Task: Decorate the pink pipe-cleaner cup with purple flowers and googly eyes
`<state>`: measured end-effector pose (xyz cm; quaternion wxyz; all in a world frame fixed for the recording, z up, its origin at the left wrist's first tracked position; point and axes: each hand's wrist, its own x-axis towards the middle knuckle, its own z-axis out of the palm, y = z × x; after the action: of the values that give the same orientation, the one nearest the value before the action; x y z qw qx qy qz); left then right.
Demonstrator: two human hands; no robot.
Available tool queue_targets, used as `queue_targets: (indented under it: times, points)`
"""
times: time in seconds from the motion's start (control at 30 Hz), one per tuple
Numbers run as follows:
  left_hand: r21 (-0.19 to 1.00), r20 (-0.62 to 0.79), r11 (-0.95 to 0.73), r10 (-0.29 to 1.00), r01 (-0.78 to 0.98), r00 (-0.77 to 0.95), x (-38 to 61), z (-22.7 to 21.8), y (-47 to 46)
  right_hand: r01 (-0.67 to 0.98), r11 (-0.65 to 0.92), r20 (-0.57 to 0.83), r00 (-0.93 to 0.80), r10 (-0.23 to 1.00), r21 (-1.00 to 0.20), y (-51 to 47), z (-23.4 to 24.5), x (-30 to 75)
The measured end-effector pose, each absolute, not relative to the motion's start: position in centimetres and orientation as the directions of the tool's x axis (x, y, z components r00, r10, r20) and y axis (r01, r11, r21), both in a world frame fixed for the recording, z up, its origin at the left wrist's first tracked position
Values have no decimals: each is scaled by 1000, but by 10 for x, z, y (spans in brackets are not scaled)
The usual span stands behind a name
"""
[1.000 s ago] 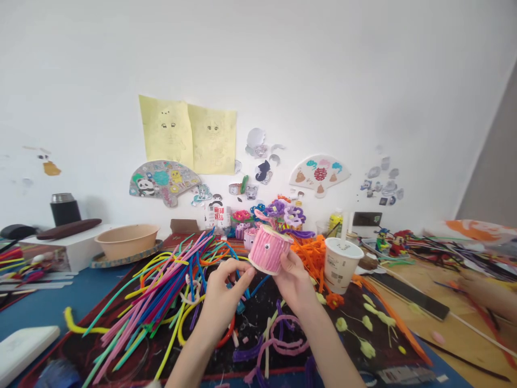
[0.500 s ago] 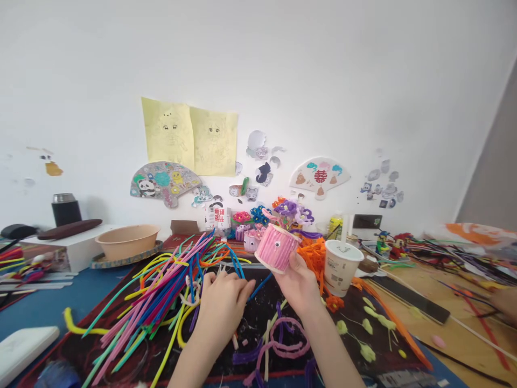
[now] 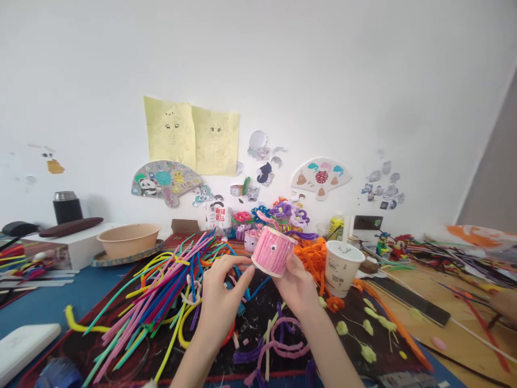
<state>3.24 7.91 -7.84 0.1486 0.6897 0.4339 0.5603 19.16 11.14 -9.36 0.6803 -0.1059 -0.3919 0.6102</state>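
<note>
My right hand (image 3: 297,285) holds a small pink pot (image 3: 274,256) wrapped in fuzzy pipe cleaners, tilted, with one googly eye on its side. A pink curl of pipe cleaner (image 3: 266,218) shows just above its rim. At the pot's lower left edge, the thumb and forefinger of my left hand (image 3: 222,293) come together in a pinch; what lies between them is too small to make out. Left of that hand spreads a heap of coloured pipe cleaners (image 3: 161,302). A red curved thing (image 3: 231,335) shows beside my left wrist, partly hidden.
Orange pipe-cleaner pieces (image 3: 313,258) and a paper cup (image 3: 343,269) with a straw stand to the right. Behind are purple flowers (image 3: 288,211) and small finished pots (image 3: 251,241). Pink loops (image 3: 286,345) lie in front. Another person's hand (image 3: 504,307) is at the far right.
My left hand has risen from the dark mat to the pot's left edge, its thumb and forefinger now meeting there. The pot has moved slightly left and down.
</note>
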Motion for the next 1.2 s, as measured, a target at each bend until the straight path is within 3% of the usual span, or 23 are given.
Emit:
queue_targets:
  times: [0.27, 0.63, 0.77, 0.9, 1.2]
  points:
    - [707, 617, -560, 787, 431, 11, 36, -78, 78, -767, 197, 400, -83, 913, -610, 111, -94, 190]
    - [540, 416, -580, 814, 610, 406, 46, -92, 78, -803, 256, 436, -5, 900, -539, 111, -92, 192]
    - [599, 469, -556, 827, 575, 311, 42, -90, 82, -793, 256, 443, -19, 896, -552, 111, -93, 192]
    - [704, 520, -569, 820, 425, 238, 37, -83, 83, -780, 257, 446, -31, 895, -571, 113, -95, 192]
    - [850, 455, -483, 874, 212, 168, 42, -76, 75, -761, 256, 447, -50, 893, -596, 113, -97, 191]
